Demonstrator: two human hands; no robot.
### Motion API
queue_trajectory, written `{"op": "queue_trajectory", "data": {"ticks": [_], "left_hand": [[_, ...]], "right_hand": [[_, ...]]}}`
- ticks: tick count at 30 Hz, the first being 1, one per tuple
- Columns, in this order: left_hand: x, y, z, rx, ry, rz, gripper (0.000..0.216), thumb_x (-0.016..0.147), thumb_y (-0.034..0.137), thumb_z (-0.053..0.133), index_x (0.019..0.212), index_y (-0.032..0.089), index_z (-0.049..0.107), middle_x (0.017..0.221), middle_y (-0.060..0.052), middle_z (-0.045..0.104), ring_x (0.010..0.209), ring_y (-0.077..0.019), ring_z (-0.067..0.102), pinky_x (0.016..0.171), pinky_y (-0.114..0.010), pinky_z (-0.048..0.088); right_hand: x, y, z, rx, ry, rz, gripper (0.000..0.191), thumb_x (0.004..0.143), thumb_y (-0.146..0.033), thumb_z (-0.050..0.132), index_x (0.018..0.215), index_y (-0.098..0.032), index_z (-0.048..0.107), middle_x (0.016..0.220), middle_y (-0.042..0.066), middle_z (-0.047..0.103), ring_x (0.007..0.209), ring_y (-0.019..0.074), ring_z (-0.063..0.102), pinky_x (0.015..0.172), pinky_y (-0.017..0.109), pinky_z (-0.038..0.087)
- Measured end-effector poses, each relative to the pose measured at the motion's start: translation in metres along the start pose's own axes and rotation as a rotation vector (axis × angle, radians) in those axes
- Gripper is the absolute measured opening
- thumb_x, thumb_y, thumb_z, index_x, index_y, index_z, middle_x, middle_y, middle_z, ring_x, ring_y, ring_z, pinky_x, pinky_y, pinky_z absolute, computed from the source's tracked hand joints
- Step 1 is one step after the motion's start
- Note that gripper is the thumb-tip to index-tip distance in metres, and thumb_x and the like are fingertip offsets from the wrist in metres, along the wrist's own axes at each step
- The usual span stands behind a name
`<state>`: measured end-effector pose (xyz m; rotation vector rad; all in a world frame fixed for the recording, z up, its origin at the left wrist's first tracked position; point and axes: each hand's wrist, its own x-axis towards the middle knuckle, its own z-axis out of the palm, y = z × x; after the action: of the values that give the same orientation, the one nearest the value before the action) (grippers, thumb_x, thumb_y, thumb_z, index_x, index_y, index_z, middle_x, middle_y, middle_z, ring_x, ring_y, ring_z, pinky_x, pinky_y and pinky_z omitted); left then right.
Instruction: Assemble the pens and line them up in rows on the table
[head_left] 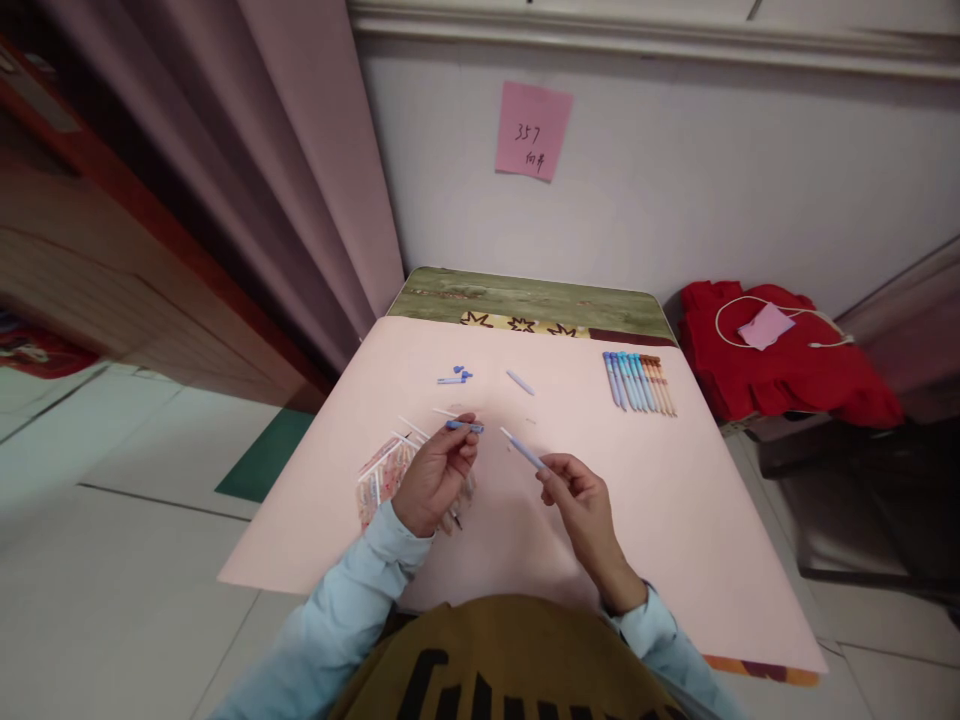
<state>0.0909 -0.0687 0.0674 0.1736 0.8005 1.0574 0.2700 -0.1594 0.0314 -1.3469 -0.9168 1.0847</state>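
My left hand (437,477) is closed on a short blue pen part (465,427), pinched at the fingertips above the pink table sheet (675,500). My right hand (579,497) pinches a pale blue pen barrel (523,451) that points up and left toward the left hand. The two pieces are a little apart. Thin white refills (415,430) and a patterned packet (382,475) lie just left of my left hand. Small blue pen pieces (456,377) and a pale tube (520,382) lie farther up the sheet.
A row of several blue and orange pens (640,381) lies at the sheet's far right. A green tabletop edge (525,295) shows beyond. A red cloth (787,365) with a white cable sits on a stand to the right. A pink note (533,130) hangs on the wall; a curtain (300,180) at left.
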Motion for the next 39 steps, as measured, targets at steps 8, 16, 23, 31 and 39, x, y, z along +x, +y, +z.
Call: {"op": "queue_trajectory", "data": {"ticks": [8, 16, 23, 31, 39], "left_hand": [[-0.002, -0.005, 0.001, 0.101, -0.053, 0.024, 0.014, 0.076, 0.003, 0.070, 0.088, 0.009, 0.068, 0.079, -0.005, 0.063, 0.062, -0.0056, 0.057, 0.049, -0.011, 0.044], [-0.006, -0.017, 0.003, 0.267, -0.067, 0.113, 0.029, 0.065, 0.017, 0.085, 0.089, 0.011, 0.069, 0.071, -0.001, 0.061, 0.058, -0.0067, 0.056, 0.047, -0.015, 0.041], [-0.001, -0.021, 0.004, 0.236, -0.032, 0.165, 0.032, 0.061, 0.022, 0.088, 0.081, 0.012, 0.065, 0.071, 0.001, 0.061, 0.055, -0.0053, 0.055, 0.046, -0.015, 0.039], [-0.003, -0.025, 0.000, 0.230, -0.059, 0.105, 0.028, 0.067, 0.025, 0.086, 0.080, 0.012, 0.066, 0.070, 0.001, 0.062, 0.059, -0.0060, 0.058, 0.048, -0.015, 0.042], [-0.007, -0.025, 0.002, 0.282, -0.063, 0.078, 0.030, 0.066, 0.029, 0.086, 0.084, 0.011, 0.070, 0.074, -0.001, 0.065, 0.061, -0.0064, 0.060, 0.048, -0.015, 0.044]], "right_hand": [[-0.003, -0.005, 0.001, -0.332, 0.026, -0.135, 0.024, 0.087, -0.041, 0.062, 0.091, -0.019, 0.071, 0.065, -0.001, 0.057, 0.056, 0.0123, 0.048, 0.050, 0.023, 0.039], [-0.003, -0.012, 0.004, -0.448, 0.117, -0.287, 0.023, 0.087, -0.035, 0.062, 0.104, -0.021, 0.069, 0.081, 0.004, 0.067, 0.061, 0.0138, 0.056, 0.052, 0.024, 0.045], [-0.004, -0.015, 0.013, -0.415, 0.230, -0.347, 0.014, 0.085, -0.033, 0.066, 0.090, -0.021, 0.064, 0.074, 0.000, 0.061, 0.065, 0.0143, 0.057, 0.065, 0.027, 0.050], [-0.010, -0.015, 0.014, -0.451, 0.259, -0.476, 0.010, 0.088, -0.030, 0.066, 0.093, -0.021, 0.066, 0.079, 0.002, 0.065, 0.068, 0.0149, 0.059, 0.068, 0.029, 0.051], [-0.009, -0.014, 0.011, -0.482, 0.260, -0.469, 0.018, 0.089, -0.036, 0.065, 0.083, -0.019, 0.066, 0.069, 0.001, 0.064, 0.061, 0.0133, 0.057, 0.061, 0.025, 0.048]]}}
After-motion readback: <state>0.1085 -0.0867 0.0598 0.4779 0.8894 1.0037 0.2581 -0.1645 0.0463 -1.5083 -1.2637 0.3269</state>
